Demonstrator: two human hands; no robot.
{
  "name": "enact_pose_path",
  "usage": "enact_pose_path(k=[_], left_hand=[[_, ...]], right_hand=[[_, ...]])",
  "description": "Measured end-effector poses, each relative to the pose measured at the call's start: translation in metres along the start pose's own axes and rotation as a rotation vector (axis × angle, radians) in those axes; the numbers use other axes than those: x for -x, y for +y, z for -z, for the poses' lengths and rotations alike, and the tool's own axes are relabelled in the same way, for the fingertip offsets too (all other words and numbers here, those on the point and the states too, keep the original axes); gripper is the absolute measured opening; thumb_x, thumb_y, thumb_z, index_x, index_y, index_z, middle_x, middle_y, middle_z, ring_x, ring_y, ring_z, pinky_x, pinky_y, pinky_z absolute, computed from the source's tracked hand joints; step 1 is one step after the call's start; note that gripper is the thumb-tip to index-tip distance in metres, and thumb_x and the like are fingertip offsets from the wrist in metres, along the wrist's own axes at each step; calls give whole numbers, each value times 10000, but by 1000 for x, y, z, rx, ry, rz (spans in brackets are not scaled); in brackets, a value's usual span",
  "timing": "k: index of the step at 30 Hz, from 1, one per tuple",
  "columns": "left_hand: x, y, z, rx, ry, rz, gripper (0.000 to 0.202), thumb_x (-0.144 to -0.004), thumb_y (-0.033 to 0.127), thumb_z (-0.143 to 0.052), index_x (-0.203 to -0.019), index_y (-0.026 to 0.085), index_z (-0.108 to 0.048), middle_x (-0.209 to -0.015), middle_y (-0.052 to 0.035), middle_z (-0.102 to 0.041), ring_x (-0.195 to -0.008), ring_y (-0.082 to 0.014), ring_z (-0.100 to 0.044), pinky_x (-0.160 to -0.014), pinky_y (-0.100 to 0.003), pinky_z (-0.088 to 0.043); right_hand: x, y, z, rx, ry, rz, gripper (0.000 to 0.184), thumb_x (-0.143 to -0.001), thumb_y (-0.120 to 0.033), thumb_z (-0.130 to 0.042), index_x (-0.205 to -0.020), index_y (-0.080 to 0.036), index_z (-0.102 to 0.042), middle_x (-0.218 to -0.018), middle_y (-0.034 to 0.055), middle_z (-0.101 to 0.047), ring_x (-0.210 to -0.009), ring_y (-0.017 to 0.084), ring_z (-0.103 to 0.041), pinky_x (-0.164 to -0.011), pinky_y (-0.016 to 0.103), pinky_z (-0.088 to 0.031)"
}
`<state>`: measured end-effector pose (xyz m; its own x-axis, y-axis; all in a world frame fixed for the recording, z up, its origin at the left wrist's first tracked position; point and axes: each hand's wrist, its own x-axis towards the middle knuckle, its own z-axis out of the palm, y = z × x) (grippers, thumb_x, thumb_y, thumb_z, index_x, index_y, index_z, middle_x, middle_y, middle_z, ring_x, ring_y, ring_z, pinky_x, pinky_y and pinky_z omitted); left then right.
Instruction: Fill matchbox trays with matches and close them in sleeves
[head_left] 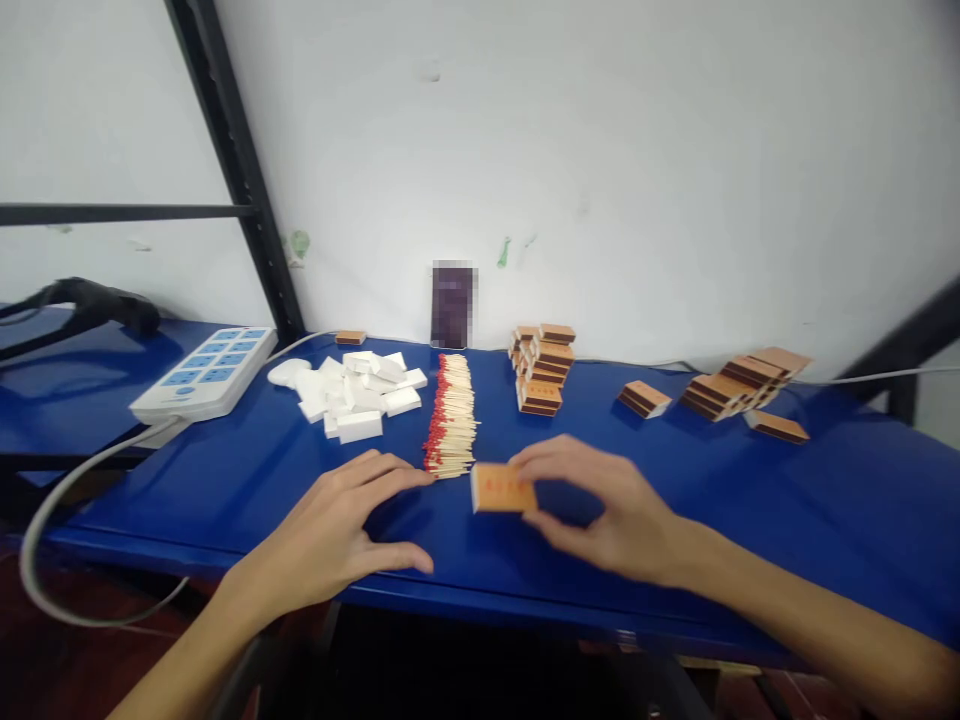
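matchbox is near the front edge of the surface, bare room rightward; right hand grips its right end between fingers, left hand spread.

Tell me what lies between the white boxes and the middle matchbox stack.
In the head view, a row of matches lies there; behind it stands a dark pixelated object.

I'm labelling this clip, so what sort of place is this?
Likely a small workshop: a blue worktop holds a band of loose matches, piled white box pieces and stacked matchboxes.
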<state>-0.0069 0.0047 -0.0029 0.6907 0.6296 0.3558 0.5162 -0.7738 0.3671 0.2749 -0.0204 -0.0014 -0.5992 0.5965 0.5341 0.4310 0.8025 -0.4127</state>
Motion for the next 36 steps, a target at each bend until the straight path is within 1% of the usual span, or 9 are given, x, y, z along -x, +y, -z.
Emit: enact_pose_path(k=[2, 5, 8, 11, 22, 27, 31, 34, 36], left_hand=[[-3, -3, 0, -102, 100, 5, 436, -823, 502, -680, -1185, 267, -618, -1129, -35, -646, -1001, -219, -617, -870, -332, -502], [-5, -16, 6, -345, 369, 62, 304, -904, 412, -584, -1135, 222, -637, -1102, -63, -643, -1026, -254, -594, -921, -388, -467], [-2, -33, 16, -543, 455, 163, 313, -923, 396, -525, -1131, 191, -635, -1128, -93, -627, -1024, -296, -560, -918, -433, -451], [3, -47, 23, -615, 426, 264, 352, -922, 403, -492, -1170, 189, -621, -1139, -103, -622, -1016, -321, -554, -869, -446, -462], [6, -48, 15, -538, 246, 309, 296, -918, 363, -505, -1146, 227, -636, -1074, -75, -649, -958, -293, -569, -813, -416, -463], [7, -50, 15, -483, 242, 268, 268, -926, 382, -497, -1076, 238, -665, -1077, -72, -619, -943, -271, -573, -830, -408, -472], [7, -50, 14, -407, 212, 250, 306, -927, 447, -500, -1083, 249, -672, -1161, -67, -627, -1036, -272, -590, -899, -409, -464], [7, -46, 17, -345, 161, 254, 318, -942, 438, -476, -1065, 229, -680, -1117, -67, -682, -1039, -266, -621, -896, -398, -472], [8, -40, 20, -283, 136, 249, 310, -945, 422, -474, -1065, 222, -677, -1096, -64, -697, -1017, -262, -636, -888, -396, -482]], right_hand=[[10, 18, 29, 218, 179, -17, 264, -829, -211, -628, -1089, -224, -588, -1050, 70, -681, -975, 199, -639, -849, 352, -535], [28, 63, 80, 578, 371, -308, 245, -840, -311, -595, -1058, -201, -612, -1016, 105, -675, -922, 255, -642, -812, 418, -524], [42, 109, 117, 752, 370, -589, 349, -838, -404, -548, -1056, -146, -635, -1011, 160, -662, -880, 296, -643, -769, 444, -512], [51, 134, 129, 774, 298, -688, 373, -853, -432, -492, -1036, -144, -643, -991, 164, -677, -871, 297, -640, -785, 445, -492], [63, 132, 122, 731, 263, -701, 221, -834, -440, -519, -817, -221, -543, -850, 122, -655, -782, 270, -616, -676, 383, -449], [48, 108, 106, 836, 421, -469, 172, -885, -388, -488, -828, -227, -511, -896, 96, -619, -756, 235, -589, -690, 369, -446], [17, 63, 68, 580, 144, -146, 76, -899, -244, -482, -860, -221, -543, -832, 43, -631, -741, 180, -591, -715, 314, -455], [-10, 32, 41, 472, -180, -139, 114, -913, -244, -470, -952, -213, -572, -939, 60, -643, -820, 192, -589, -750, 333, -453], [-26, 21, 30, 438, -246, -157, 120, -910, -273, -491, -966, -209, -576, -1003, 69, -636, -863, 199, -574, -813, 371, -440]])
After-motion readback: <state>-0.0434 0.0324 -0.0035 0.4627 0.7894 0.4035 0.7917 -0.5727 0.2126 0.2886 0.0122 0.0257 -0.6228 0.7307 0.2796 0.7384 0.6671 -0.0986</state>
